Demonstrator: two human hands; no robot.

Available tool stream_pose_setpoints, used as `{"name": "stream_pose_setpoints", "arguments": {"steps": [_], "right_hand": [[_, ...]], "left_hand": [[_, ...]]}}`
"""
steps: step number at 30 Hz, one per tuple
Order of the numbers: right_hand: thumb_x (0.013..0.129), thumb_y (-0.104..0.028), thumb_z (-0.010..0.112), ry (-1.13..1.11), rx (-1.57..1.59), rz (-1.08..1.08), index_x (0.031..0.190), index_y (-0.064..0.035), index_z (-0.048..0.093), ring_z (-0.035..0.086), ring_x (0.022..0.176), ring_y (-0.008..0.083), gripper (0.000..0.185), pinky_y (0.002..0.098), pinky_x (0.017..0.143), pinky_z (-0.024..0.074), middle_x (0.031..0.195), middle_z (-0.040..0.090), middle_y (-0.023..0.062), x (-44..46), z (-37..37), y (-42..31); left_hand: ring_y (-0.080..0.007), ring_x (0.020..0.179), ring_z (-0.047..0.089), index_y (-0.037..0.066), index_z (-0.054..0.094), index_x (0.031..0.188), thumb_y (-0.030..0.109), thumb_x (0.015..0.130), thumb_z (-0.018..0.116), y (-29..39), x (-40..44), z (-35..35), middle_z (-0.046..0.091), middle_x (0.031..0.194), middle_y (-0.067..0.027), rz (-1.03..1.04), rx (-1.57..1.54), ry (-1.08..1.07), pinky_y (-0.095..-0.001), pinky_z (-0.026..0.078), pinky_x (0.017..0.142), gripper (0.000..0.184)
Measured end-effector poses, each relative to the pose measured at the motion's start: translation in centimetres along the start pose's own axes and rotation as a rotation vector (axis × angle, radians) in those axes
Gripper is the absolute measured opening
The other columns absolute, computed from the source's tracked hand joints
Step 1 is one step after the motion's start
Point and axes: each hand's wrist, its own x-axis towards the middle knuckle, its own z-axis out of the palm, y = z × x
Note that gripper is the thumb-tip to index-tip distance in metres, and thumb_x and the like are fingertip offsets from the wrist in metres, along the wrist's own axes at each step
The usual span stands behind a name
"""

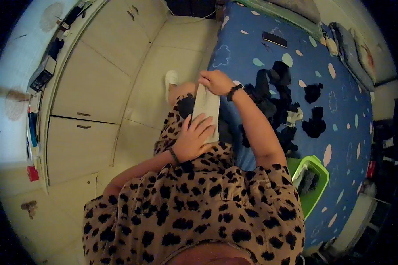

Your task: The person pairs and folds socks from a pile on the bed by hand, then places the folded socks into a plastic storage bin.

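Note:
A long, flat white piece of cloth (206, 106), which looks like a sock, lies lengthwise over my lap. My right hand (216, 82) is closed on its far end, fingers curled over the edge. Lower down, my left hand (193, 138) rests flat on the near part of the cloth with its fingers spread. Dark cloth (187, 106) shows beneath and beside it on my thigh. To the right, on the bed, is a loose heap of black socks (263, 86), and a white one (294, 116) lies among them.
Two bundled black pieces (313, 92) lie apart on the blue patterned bedsheet (340, 145). A phone (274, 39) lies farther back. Near my right elbow stands a green basket (325, 170) with dark and light cloth inside. Pale cabinets (93, 79) line the left side.

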Motion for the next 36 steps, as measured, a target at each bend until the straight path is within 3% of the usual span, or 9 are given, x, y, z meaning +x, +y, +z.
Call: {"name": "stream_pose_setpoints", "arguments": {"steps": [4, 7, 14, 16, 23, 25, 32, 34, 36], "right_hand": [[0.089, -0.033, 0.056, -0.083, 0.114, 0.006, 0.089, -0.0074, 0.062, 0.061, 0.082, 0.0401, 0.026, 0.0484, 0.07, 0.0473, 0.083, 0.064, 0.0191, -1.1, 0.7, -0.3], [0.09, -0.034, 0.056, -0.119, 0.116, 0.054, 0.089, -0.0076, 0.063, 0.062, 0.079, 0.0393, 0.027, 0.0472, 0.068, 0.0476, 0.081, 0.065, 0.0177, -1.6, 1.2, -1.0], [0.088, -0.034, 0.06, -0.039, 0.176, 0.032, 0.086, -0.006, 0.062, 0.061, 0.073, 0.0382, 0.028, 0.0439, 0.064, 0.0472, 0.078, 0.064, 0.0178, -2.1, 1.9, -0.3], [0.087, -0.032, 0.061, -0.002, 0.174, 0.025, 0.085, -0.0053, 0.061, 0.06, 0.071, 0.0379, 0.027, 0.0432, 0.062, 0.0465, 0.076, 0.063, 0.0179, -2.4, 2.1, -0.2], [0.087, -0.032, 0.061, 0.028, 0.2, 0.026, 0.082, -0.0049, 0.059, 0.058, 0.069, 0.0384, 0.027, 0.0433, 0.061, 0.0456, 0.076, 0.062, 0.0183, -2.8, 2.4, -0.4], [0.086, -0.031, 0.061, 0.026, 0.219, 0.072, 0.082, -0.0048, 0.058, 0.057, 0.069, 0.0387, 0.027, 0.0434, 0.061, 0.0453, 0.075, 0.061, 0.0188, -2.8, 2.1, -0.6], [0.085, -0.031, 0.061, 0.045, 0.23, 0.068, 0.081, -0.0047, 0.059, 0.057, 0.069, 0.0387, 0.027, 0.0435, 0.061, 0.0452, 0.075, 0.061, 0.0191, -2.7, 1.4, -0.5], [0.085, -0.03, 0.062, 0.043, 0.23, 0.072, 0.08, -0.0052, 0.06, 0.058, 0.069, 0.0382, 0.025, 0.0436, 0.061, 0.0453, 0.075, 0.062, 0.0182, -2.7, 1.1, -0.6], [0.084, -0.029, 0.063, 0.025, 0.227, 0.063, 0.08, -0.0058, 0.06, 0.059, 0.068, 0.0379, 0.024, 0.0436, 0.061, 0.0456, 0.075, 0.062, 0.0177, -2.9, 1.0, -1.0]], "left_hand": [[-0.0311, 0.116, 0.044, 0.005, 0.056, 0.111, 0.027, 0.074, 0.072, 0.1, 0.0, -1.8, 0.05, 0.114, -0.0118, -0.028, -0.239, 0.132, -0.0519, 0.027, 0.106, 0.046], [-0.0302, 0.114, 0.046, 0.005, 0.057, 0.106, 0.027, 0.073, 0.073, -1.1, -0.9, -1.5, 0.052, 0.11, -0.0118, -0.023, -0.284, 0.084, -0.0498, 0.027, 0.106, 0.044], [-0.0292, 0.112, 0.048, 0.008, 0.057, 0.106, 0.018, 0.075, 0.069, -1.2, 0.1, -1.6, 0.054, 0.108, -0.0099, -0.026, -0.185, 0.112, -0.0482, 0.028, 0.107, 0.034], [-0.027, 0.113, 0.049, 0.01, 0.058, 0.107, 0.016, 0.076, 0.067, -2.0, 0.2, -0.8, 0.056, 0.112, -0.007, 0.07, -0.099, 0.091, -0.0476, 0.027, 0.108, 0.033], [-0.0206, 0.116, 0.05, 0.011, 0.06, 0.105, 0.011, 0.075, 0.064, -4.0, 0.1, -2.1, 0.058, 0.115, -0.0038, 0.024, -0.216, -0.054, -0.0469, 0.026, 0.109, 0.03], [-0.0205, 0.111, 0.052, 0.011, 0.06, 0.102, 0.009, 0.074, 0.063, -4.3, 0.7, -1.9, 0.059, 0.108, -0.0036, 0.126, -0.157, -0.009, -0.0465, 0.027, 0.108, 0.028], [-0.0214, 0.099, 0.056, 0.011, 0.058, 0.089, 0.012, 0.075, 0.063, -3.5, 1.9, -2.5, 0.058, 0.095, -0.0024, 0.092, -0.182, 0.107, -0.0439, 0.031, 0.106, 0.015], [-0.0221, 0.1, 0.057, 0.009, 0.057, 0.084, 0.015, 0.076, 0.062, -3.5, 0.6, -3.1, 0.059, 0.097, -0.0041, 0.283, -0.087, 0.044, -0.0436, 0.034, 0.104, 0.011], [-0.0235, 0.103, 0.057, 0.008, 0.057, 0.081, 0.016, 0.075, 0.064, -3.1, -1.0, -2.7, 0.061, 0.099, -0.0057, 0.306, -0.086, 0.043, -0.044, 0.037, 0.102, 0.012]]}}
